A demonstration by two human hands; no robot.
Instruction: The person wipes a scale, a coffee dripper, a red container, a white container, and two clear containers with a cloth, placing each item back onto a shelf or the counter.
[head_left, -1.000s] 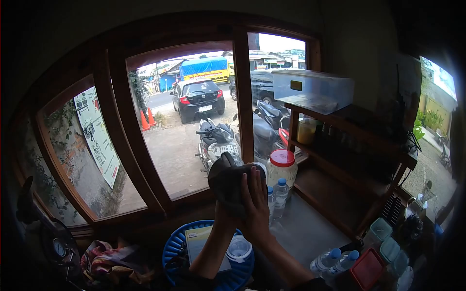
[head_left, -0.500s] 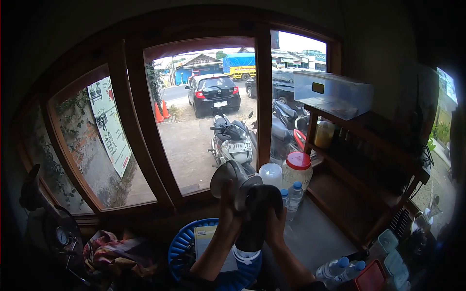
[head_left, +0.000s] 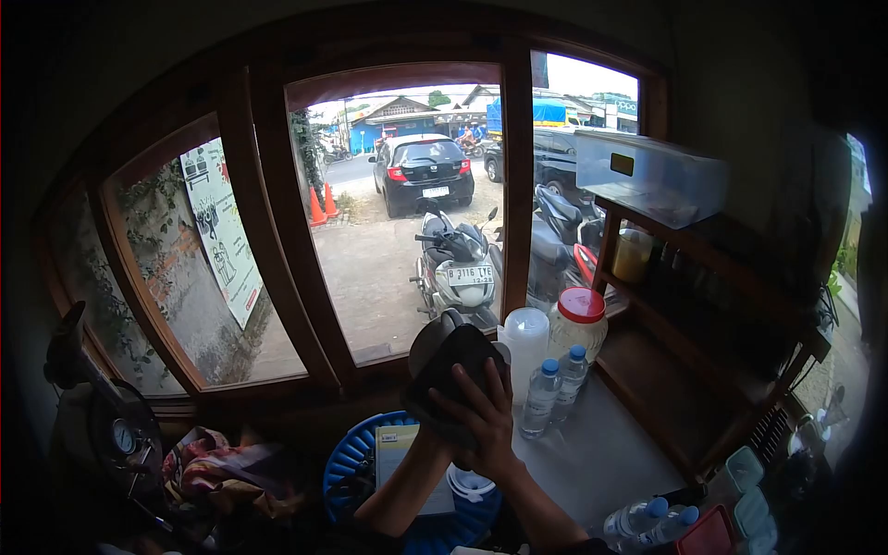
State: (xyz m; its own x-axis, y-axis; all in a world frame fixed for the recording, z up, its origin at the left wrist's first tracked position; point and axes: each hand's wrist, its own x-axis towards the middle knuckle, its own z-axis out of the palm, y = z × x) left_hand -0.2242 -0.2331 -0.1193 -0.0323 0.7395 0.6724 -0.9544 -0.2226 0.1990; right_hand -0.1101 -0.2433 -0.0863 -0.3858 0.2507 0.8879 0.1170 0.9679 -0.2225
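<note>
In the middle, above a round blue basket (head_left: 335,472), a dark object with a rounded grey part (head_left: 425,347) is held up in front of the window. My right hand (head_left: 481,407) lies against its dark side with the fingers spread over it. Lower on the same object is my left hand (head_left: 439,444), its fingers mostly hidden behind it and the right hand. A yellow and white book or box (head_left: 396,449) and a white round item (head_left: 470,483) are in the basket area below my forearms.
Two blue-capped bottles (head_left: 540,398), a red-lidded jar (head_left: 579,324) and a clear container (head_left: 525,338) stand right of my hands. A wooden shelf (head_left: 647,370) bears a plastic box (head_left: 647,176). Crumpled cloth (head_left: 217,467) and a gauge (head_left: 123,435) are at left.
The held object has turned, and its dark side now faces me. My right hand has moved up and left across it, with fingers more spread. The view has shifted slightly.
</note>
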